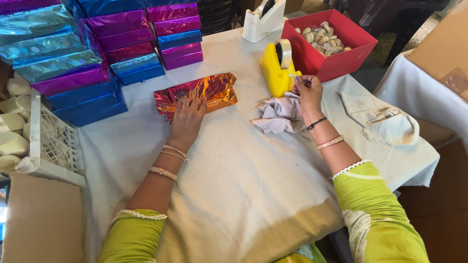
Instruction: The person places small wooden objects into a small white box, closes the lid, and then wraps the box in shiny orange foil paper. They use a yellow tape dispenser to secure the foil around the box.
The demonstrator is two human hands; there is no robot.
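Left hand [187, 119] flat on foil pkg [197, 93], fingers spread, right hand [307, 92] pinching tape at yellow dispenser [276, 70]

orange foil-wrapped packet [197, 94] | flat on cloth | yellow tape dispenser [277, 68] | upright, right of it

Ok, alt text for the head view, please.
The left hand presses flat on an orange foil-wrapped box while the right hand pulls tape from a yellow tape dispenser. Stacked purple and blue wrapped boxes stand behind.
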